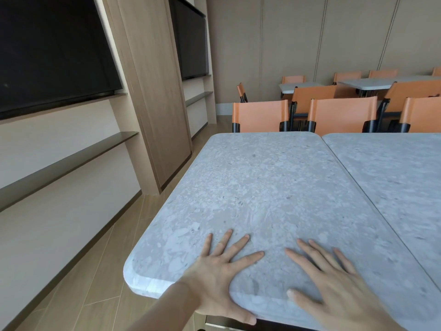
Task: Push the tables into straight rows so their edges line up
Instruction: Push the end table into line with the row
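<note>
Fingers (241,242) of both hands spread flat on the near table (262,187); neighbouring table (393,168) alongside

Screens (55,51): dark — nothing to read
Tables (257,187): bare stone pattern — no labels
Chairs (260,115): unmarked
</note>
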A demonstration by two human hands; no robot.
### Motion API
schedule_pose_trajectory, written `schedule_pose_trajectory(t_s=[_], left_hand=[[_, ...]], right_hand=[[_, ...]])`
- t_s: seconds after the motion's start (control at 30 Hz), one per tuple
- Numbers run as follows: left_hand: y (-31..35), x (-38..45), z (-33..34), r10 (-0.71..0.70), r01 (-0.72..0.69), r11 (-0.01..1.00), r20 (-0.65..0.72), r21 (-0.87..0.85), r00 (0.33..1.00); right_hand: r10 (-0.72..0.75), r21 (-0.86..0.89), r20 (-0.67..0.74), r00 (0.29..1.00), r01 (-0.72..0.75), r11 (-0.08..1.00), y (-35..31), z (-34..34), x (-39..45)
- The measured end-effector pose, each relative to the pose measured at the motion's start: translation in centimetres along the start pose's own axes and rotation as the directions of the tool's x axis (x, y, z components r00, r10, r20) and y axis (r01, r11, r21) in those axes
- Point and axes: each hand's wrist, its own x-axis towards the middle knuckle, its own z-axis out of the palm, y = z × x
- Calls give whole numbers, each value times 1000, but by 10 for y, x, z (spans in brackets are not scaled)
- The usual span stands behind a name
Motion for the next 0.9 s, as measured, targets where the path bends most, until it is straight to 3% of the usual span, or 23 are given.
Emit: schedule_pose_trajectory(t_s=[0.27,0.4,0.6,0.9], left_hand=[[6,0,1,-67,67,998,10,0,998],[15,-2,5,-135,132,988,-28,-79,990],[36,9,12,-284,280,959,-133,-48,950],[49,16,3,-337,340,939,-47,60,940]], right_hand=[[-6,22,30,1000,5,1000,3,-3,-4],[11,36,119,993,-15,999,-2,-16,-5],[46,86,149,988,-60,995,-2,-23,-3],[119,126,265,957,-156,980,-7,-31,-24]])
